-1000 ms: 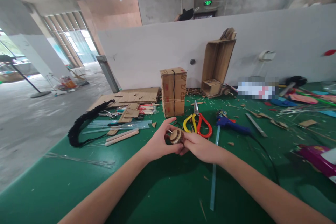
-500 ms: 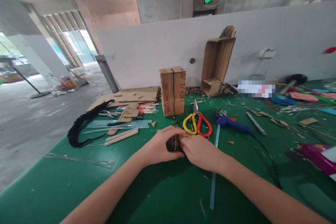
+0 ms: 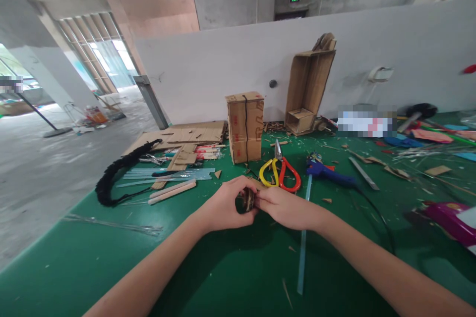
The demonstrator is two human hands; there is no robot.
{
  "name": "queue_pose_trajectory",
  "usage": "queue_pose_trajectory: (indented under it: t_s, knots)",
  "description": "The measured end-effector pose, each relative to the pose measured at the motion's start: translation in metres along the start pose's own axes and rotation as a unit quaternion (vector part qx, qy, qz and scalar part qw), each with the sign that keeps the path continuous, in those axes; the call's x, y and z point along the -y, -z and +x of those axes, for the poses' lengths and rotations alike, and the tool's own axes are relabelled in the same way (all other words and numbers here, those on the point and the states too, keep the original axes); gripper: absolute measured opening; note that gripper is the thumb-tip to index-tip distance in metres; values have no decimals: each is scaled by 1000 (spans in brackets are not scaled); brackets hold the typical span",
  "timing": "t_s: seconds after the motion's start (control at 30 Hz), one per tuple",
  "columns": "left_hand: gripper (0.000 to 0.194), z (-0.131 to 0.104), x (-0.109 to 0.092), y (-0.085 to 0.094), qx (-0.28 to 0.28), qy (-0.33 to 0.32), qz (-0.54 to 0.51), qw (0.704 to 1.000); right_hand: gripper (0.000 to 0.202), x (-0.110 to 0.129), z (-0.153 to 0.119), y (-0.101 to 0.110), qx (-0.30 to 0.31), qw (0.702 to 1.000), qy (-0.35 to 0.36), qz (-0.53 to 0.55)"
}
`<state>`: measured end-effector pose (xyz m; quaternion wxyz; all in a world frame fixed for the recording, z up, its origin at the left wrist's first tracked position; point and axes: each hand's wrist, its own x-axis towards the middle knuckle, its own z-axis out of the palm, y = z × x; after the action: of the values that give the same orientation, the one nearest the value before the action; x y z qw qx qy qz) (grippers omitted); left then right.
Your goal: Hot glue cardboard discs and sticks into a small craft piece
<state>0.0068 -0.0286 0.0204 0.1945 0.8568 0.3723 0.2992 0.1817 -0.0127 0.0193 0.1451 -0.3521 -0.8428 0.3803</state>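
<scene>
My left hand [image 3: 229, 204] curls its thumb and fingers around a small brown rolled piece [image 3: 248, 200], seemingly cardboard. Against the right side of the same piece, my right hand [image 3: 288, 207] presses with closed fingers, which hide part of it. Just beyond the hands lie scissors [image 3: 279, 173] with one yellow and one red handle. A tall cardboard box [image 3: 245, 131] with a dark cord down its front stands behind them. To the right rests a blue glue gun [image 3: 329, 174], its cable trailing toward me.
A clear glue stick [image 3: 303, 262] lies right of my hands. Black fuzzy trim [image 3: 107, 183], wooden sticks [image 3: 173, 193] and flat cardboard [image 3: 193, 133] are at left. An open cardboard form [image 3: 308, 84] leans on the white partition [image 3: 208, 69]. A magenta object [image 3: 451, 220] sits far right.
My right hand has shifted slightly upward and its fingers have flattened against the brown piece. More of that piece now shows inside my left hand's curl.
</scene>
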Motion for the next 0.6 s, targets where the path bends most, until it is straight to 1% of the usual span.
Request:
queue_pose_trajectory:
  t_s: [0.13,0.2,0.23,0.33,0.4,0.5,0.6]
  knots:
    - [28,0,-2,1,6,-4,3,1000,27,-1,0,5,39,998,-1,44]
    - [27,0,-2,1,2,2,1,1000,28,-2,1,4,37,999,-4,37]
    - [26,0,-2,1,-2,9,0,1000,28,-2,1,4,23,999,0,21]
    - [24,1,1,2,-20,39,-19,999,28,-3,0,1,-35,997,31,-62]
    - [22,2,3,3,-24,62,-45,997,27,-3,-1,-1,-59,989,47,-125]
    - [21,2,7,3,-18,94,-83,992,26,-3,-1,-2,-84,971,51,-220]
    - [21,3,11,2,-18,116,-108,987,27,-3,0,-4,-111,943,58,-307]
